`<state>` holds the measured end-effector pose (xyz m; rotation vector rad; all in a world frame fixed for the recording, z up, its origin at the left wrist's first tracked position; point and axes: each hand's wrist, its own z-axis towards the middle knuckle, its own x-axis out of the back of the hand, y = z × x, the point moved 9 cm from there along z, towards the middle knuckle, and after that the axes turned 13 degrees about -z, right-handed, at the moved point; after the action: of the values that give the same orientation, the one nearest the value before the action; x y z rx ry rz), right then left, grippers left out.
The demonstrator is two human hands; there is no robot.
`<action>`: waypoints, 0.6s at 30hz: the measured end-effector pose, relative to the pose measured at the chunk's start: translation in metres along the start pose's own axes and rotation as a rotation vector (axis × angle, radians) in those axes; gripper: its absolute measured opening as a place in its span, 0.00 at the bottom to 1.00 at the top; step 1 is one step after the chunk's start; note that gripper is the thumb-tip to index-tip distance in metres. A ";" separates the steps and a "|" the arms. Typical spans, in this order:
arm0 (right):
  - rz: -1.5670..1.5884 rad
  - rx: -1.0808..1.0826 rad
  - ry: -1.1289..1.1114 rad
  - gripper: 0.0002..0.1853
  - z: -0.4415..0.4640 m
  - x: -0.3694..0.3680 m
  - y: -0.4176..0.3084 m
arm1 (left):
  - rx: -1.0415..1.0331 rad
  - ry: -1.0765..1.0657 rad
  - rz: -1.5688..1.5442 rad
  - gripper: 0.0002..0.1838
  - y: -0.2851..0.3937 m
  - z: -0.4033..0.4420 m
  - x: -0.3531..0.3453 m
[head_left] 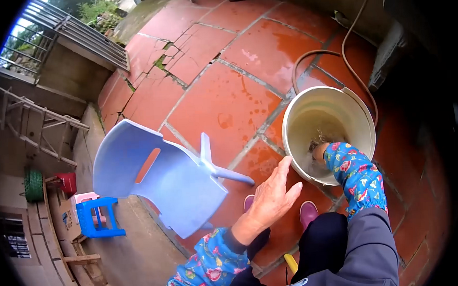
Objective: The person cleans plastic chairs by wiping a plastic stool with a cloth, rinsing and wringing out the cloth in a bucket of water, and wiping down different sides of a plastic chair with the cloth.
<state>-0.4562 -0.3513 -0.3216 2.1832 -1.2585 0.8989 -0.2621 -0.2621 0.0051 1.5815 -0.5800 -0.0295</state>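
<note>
A white bucket (352, 104) with water (320, 126) in its bottom stands on the tiles in front of me. My right hand (320, 152) reaches down inside it, where the water looks stirred up. Its fingers are hidden there, so what they may hold does not show. Outside the bucket, to its lower left, my left hand (272, 197) is held in the air with straight fingers and nothing in it. Flowered blue sleeve covers (355, 173) are on both forearms. A light blue plastic chair (185, 183) is left of my left hand, apart from it.
A brown hose (356, 71) curves behind the bucket. Wet, partly cracked red tiles (222, 107) cover the ground. At the left are a blue stool (102, 233), a cardboard box (69, 221), a green basket (34, 184) and a wooden ladder (44, 120). My pink boot (307, 213) is close to the bucket.
</note>
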 end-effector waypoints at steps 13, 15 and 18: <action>0.906 0.305 0.532 0.14 -0.207 0.240 0.028 | 0.397 0.186 -0.796 0.30 -0.068 0.088 -0.084; 1.149 0.319 0.599 0.09 -0.242 0.269 0.027 | 0.625 0.235 -1.161 0.32 -0.077 0.109 -0.089; 1.344 0.268 0.674 0.10 -0.248 0.272 0.027 | 0.617 0.234 -1.071 0.35 -0.066 0.113 -0.083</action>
<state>-0.4561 -0.3558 0.0477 0.6965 -2.1945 2.1045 -0.3518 -0.3364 -0.0962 2.2935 0.5475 -0.4991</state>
